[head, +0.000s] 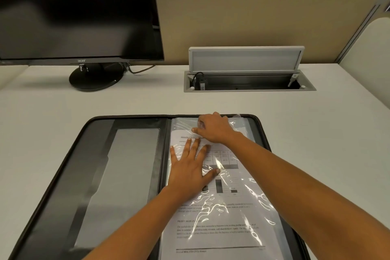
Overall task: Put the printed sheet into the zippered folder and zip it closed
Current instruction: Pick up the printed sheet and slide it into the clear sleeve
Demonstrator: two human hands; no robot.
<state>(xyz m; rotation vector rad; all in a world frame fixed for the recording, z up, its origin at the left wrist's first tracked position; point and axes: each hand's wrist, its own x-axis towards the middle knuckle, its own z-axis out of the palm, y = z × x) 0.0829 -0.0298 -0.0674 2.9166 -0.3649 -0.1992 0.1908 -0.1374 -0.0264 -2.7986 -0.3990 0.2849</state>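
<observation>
We have the zippered folder (135,175) lying open flat on the bench (63,112). The printed sheet (228,228) lies on the folder's right half, under a clear sleeve (263,207) that glints and wrinkles over the text and chart. Our left hand (187,169) lies palm down on that half, fingers straight and spread, pressing the sleeve against the sheet near the folder's spine. Our right hand (215,129) sits at the folder's far edge, fingers curled with the thumb out towards the spine, pinching the plastic at the sleeve's top. Beyond the folder, on its left side, stands a dark monitor (78,10); beyond its right half, a cable box (249,80) with its lid raised.
</observation>
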